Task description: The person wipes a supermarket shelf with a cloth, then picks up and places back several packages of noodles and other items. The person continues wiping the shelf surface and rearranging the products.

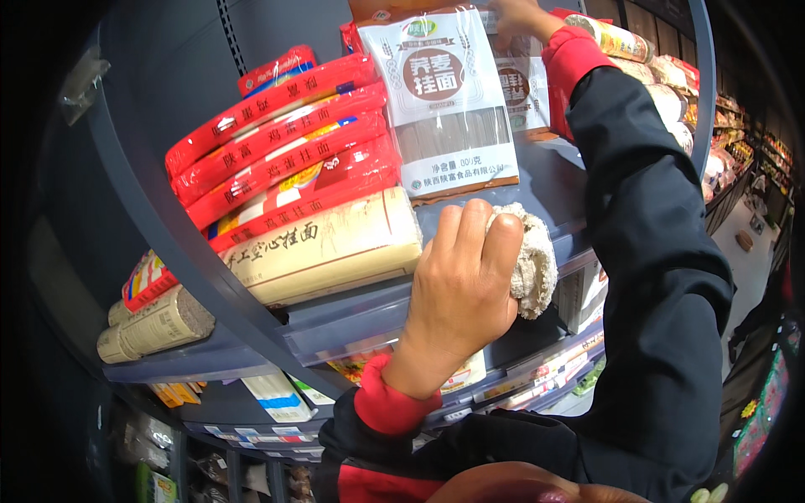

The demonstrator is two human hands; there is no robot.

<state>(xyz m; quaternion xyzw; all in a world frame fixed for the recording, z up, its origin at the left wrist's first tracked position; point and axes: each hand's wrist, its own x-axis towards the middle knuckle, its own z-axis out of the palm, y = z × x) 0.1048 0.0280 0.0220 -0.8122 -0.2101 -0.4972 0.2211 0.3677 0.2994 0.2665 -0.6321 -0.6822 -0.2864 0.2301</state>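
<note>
My left hand [466, 276] grips a bunched off-white cloth [534, 264] just in front of the shelf edge. Behind it a white-and-brown pack of dried noodles [449, 135] leans upright, with a clear window showing the noodles. My right hand [525, 19] reaches to the top of the view, beside a similar noodle pack [522, 88] farther back. Its fingers are partly cut off by the picture's edge, so its grasp does not show. Left of the upright pack lies a stack of red noodle packs [283, 144], above a cream paper-wrapped noodle roll [333, 245].
A grey shelf post [170, 226] rises at the left. Past it are smaller noodle rolls [157, 320]. Clear plastic strips [352, 336] edge the shelf, and lower shelves hold boxes [277, 396]. More packs [666, 100] sit at the right, beside an aisle floor [751, 258].
</note>
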